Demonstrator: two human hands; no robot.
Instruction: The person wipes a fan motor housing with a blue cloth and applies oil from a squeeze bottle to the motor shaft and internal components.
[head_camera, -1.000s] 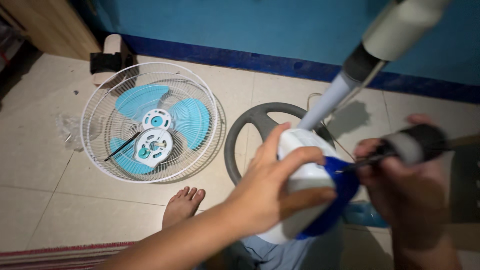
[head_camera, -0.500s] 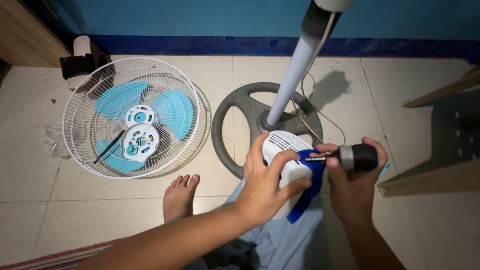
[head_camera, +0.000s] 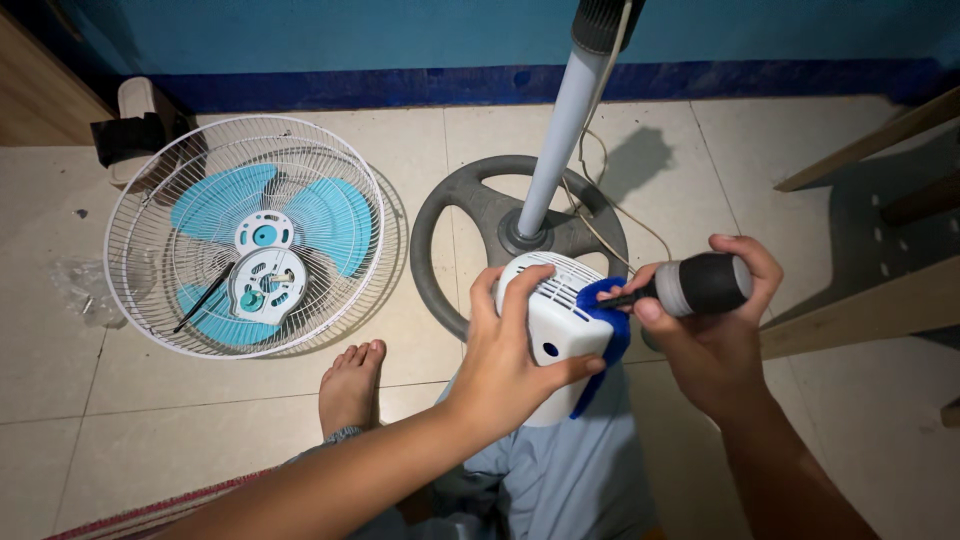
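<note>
My left hand (head_camera: 512, 352) grips a white fan motor housing (head_camera: 556, 322) with a blue part (head_camera: 604, 320) on its right side, resting on my lap. My right hand (head_camera: 718, 322) is closed around a screwdriver with a black and grey handle (head_camera: 700, 285); its tip points left into the blue part. Just beyond the housing stands the fan's grey round base (head_camera: 478, 218) with a pale blue upright pole (head_camera: 556, 130).
A white wire fan guard (head_camera: 150, 190) lies on the tiled floor at left, with a blue fan blade (head_camera: 330, 215) and white round parts inside it. My bare foot (head_camera: 350, 385) is below it. A wooden frame (head_camera: 850, 305) stands at right. A thin cord (head_camera: 600, 225) trails by the base.
The view has pulled back and steadied. The housing and both hands now sit lower, near the base. My right hand has turned the screwdriver's tip onto the blue part.
</note>
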